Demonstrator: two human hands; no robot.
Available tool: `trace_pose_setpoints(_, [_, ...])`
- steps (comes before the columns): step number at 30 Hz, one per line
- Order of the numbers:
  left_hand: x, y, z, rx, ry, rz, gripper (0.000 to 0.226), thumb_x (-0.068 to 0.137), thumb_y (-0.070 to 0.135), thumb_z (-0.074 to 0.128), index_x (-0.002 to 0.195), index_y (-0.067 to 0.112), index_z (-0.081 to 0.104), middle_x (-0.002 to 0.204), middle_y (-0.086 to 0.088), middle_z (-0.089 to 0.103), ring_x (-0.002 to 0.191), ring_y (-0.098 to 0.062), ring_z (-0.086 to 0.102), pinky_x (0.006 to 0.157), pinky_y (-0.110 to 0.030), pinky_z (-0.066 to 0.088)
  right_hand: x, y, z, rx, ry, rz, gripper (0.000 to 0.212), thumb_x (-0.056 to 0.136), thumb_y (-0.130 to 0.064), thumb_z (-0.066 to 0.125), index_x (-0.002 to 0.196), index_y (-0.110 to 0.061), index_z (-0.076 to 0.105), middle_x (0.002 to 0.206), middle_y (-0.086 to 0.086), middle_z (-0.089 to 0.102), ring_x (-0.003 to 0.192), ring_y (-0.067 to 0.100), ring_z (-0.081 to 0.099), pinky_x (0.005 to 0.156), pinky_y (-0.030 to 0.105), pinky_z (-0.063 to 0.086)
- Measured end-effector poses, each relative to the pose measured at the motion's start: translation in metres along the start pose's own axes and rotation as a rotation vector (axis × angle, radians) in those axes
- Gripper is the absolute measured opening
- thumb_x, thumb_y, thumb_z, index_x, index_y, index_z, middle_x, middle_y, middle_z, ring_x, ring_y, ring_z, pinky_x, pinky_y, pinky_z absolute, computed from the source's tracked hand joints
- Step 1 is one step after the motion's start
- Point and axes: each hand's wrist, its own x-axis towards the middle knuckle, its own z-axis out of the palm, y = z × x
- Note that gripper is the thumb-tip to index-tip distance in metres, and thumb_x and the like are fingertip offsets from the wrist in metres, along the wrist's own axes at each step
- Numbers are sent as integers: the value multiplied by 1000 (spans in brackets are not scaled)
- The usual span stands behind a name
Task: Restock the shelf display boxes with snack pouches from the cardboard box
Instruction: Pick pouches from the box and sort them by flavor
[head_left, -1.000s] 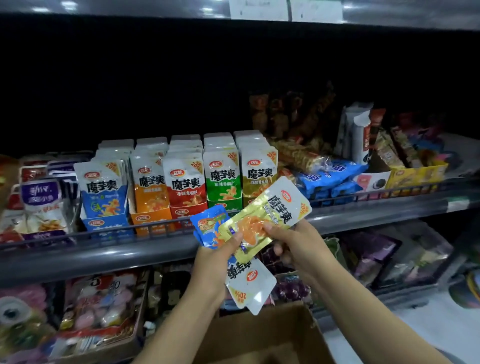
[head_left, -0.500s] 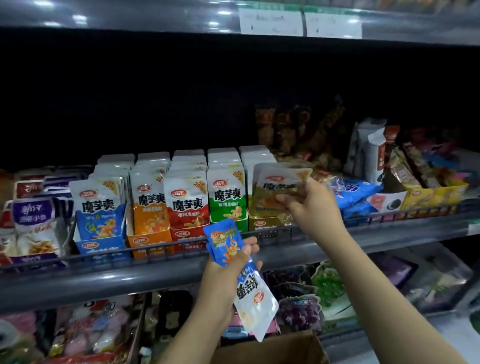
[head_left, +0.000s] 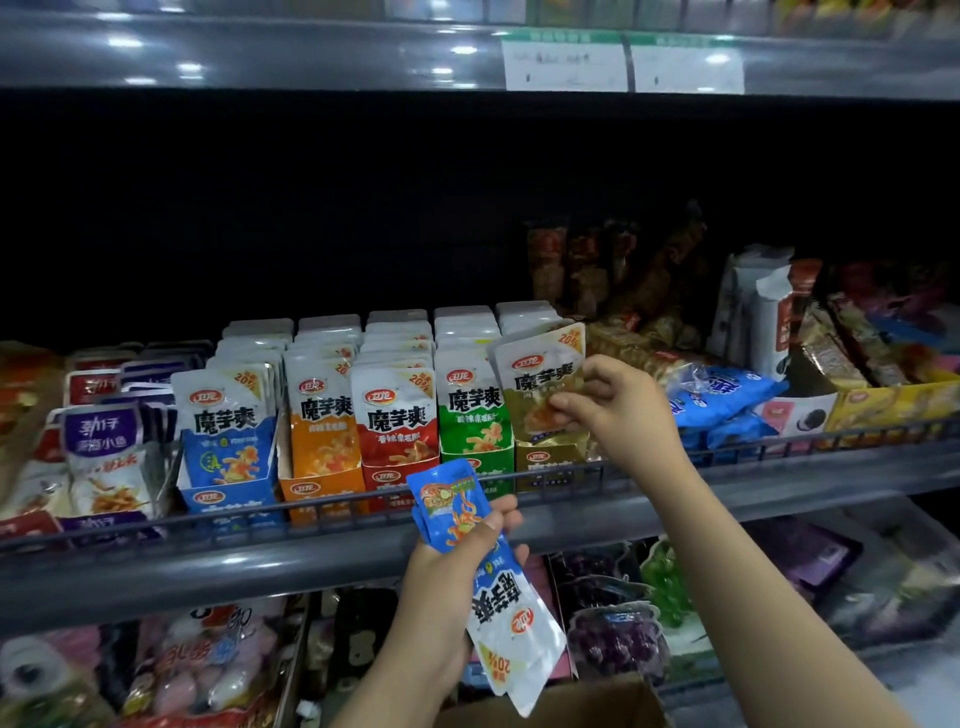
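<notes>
My right hand (head_left: 618, 405) pinches a yellow-olive snack pouch (head_left: 540, 379) standing at the front of the yellow display box (head_left: 550, 462), the rightmost of a row. My left hand (head_left: 457, 561) grips blue snack pouches (head_left: 498, 587) upside down, in front of the shelf rail and below the row. The blue display box (head_left: 228, 493), orange display box (head_left: 322, 483), red display box (head_left: 389, 478) and green display box (head_left: 483, 467) stand side by side, full of pouches. A corner of the cardboard box (head_left: 587, 706) shows at the bottom edge.
A wire rail (head_left: 779, 441) runs along the shelf front. Purple and red pouches (head_left: 104, 447) sit left of the row; blue packets (head_left: 727, 395) and a yellow tray (head_left: 893, 400) sit to the right. Price tags (head_left: 618, 65) hang on the upper shelf; more goods fill the lower shelf (head_left: 857, 582).
My right hand carried the yellow pouch up from beside the left hand and set it upright into the yellow box. The left hand stayed low with the blue pouches.
</notes>
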Motion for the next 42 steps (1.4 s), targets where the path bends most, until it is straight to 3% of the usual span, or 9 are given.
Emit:
trace_pose_setpoints(6, [-2, 2, 0, 10, 11, -11, 14, 89, 4, 58, 96, 3, 70, 92, -12, 74, 71, -28, 66, 75, -40, 53, 4, 10, -7, -334, 68, -31, 17, 81, -34, 71, 73, -32, 56, 71, -11, 62, 65, 5, 56, 56, 22, 43])
trace_pose_setpoints(13, [-2, 0, 1, 11, 27, -46, 14, 88, 4, 58, 96, 3, 70, 92, -12, 74, 75, -30, 67, 74, -40, 54, 3, 12, -12, -81, -38, 71, 24, 87, -15, 66, 110, -16, 60, 87, 0, 70, 72, 11, 69, 65, 27, 59])
trace_pose_setpoints(17, [-4, 1, 2, -3, 30, -44, 14, 88, 3, 57, 96, 2, 69, 91, -11, 74, 77, -30, 66, 70, -37, 54, 3, 9, -15, -155, -30, -32, 16, 87, -18, 66, 84, -31, 57, 83, -4, 69, 78, 16, 69, 73, 39, 58])
trace_pose_setpoints(21, [-5, 1, 4, -9, 30, -46, 13, 88, 2, 57, 96, 3, 68, 92, -10, 75, 78, -27, 68, 70, -36, 56, 4, 10, -18, -135, -63, 11, 13, 87, -20, 66, 88, -30, 58, 92, 1, 70, 84, 23, 68, 76, 46, 57])
trace_pose_setpoints(25, [-4, 0, 3, -24, 24, -50, 16, 88, 1, 57, 101, 1, 65, 95, -10, 74, 89, -31, 65, 66, -34, 58, 4, 13, -20, -53, -108, 88, 18, 89, -16, 63, 84, -30, 53, 94, 8, 70, 78, 19, 70, 65, 36, 60])
trace_pose_setpoints(29, [-4, -2, 3, -37, 22, -49, 16, 88, 0, 56, 101, 0, 65, 96, -10, 74, 93, -30, 65, 61, -30, 59, 7, 14, -17, -366, -48, 36, 22, 86, -28, 68, 72, -24, 50, 77, -6, 59, 69, 11, 58, 51, 13, 41])
trace_pose_setpoints(33, [-4, -4, 2, -28, 14, -46, 15, 87, -1, 57, 100, 2, 65, 95, -10, 74, 92, -25, 69, 66, -33, 59, 12, 15, -14, -521, -49, 6, 22, 86, -33, 66, 82, -15, 56, 95, 2, 49, 84, 16, 46, 71, 25, 33])
trace_pose_setpoints(37, [-3, -5, 0, -53, 5, -48, 16, 87, -3, 56, 101, 1, 63, 97, -12, 74, 91, -23, 69, 65, -34, 60, 16, 24, -6, -680, -161, 44, 37, 84, -40, 67, 104, -10, 65, 102, 3, 44, 95, 22, 50, 77, 30, 39])
trace_pose_setpoints(42, [-2, -2, 0, -57, -9, -42, 19, 88, -3, 56, 105, 0, 63, 97, -11, 74, 97, -31, 65, 57, -29, 58, 13, 22, -4, -269, 65, 9, 15, 79, -33, 73, 84, -22, 65, 88, -4, 48, 84, 15, 50, 69, 26, 36])
